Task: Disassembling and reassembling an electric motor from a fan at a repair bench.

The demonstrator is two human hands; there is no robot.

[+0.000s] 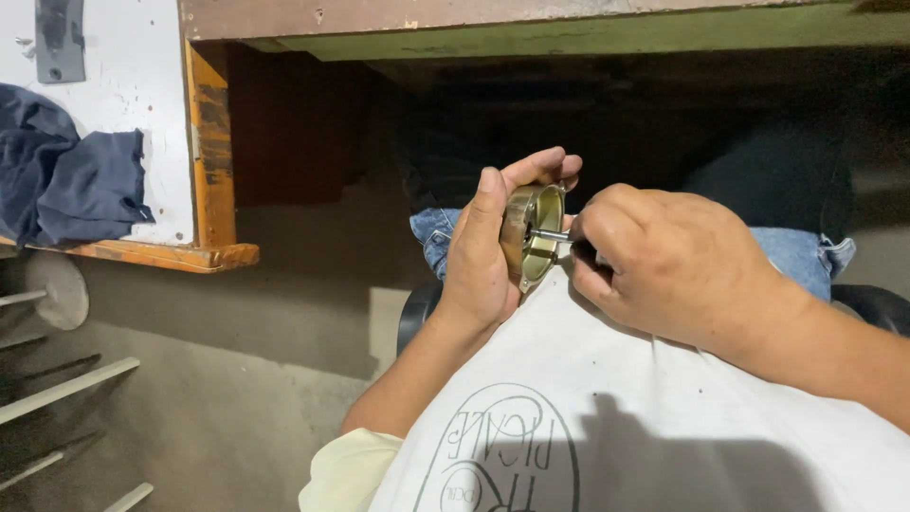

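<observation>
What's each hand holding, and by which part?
Left hand clasps the round brass-coloured metal part by its rim. Right hand pinches a thin metal tool by its rear end, tip inside the part.

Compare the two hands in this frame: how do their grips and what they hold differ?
The left hand wraps around a round brass-coloured metal part, thumb up along its rim, while the right hand pinches a thin metal tool pointed into that part. The left hand shows its thumb side, the right hand its back. Both are bare and held close together over the white apron.
</observation>
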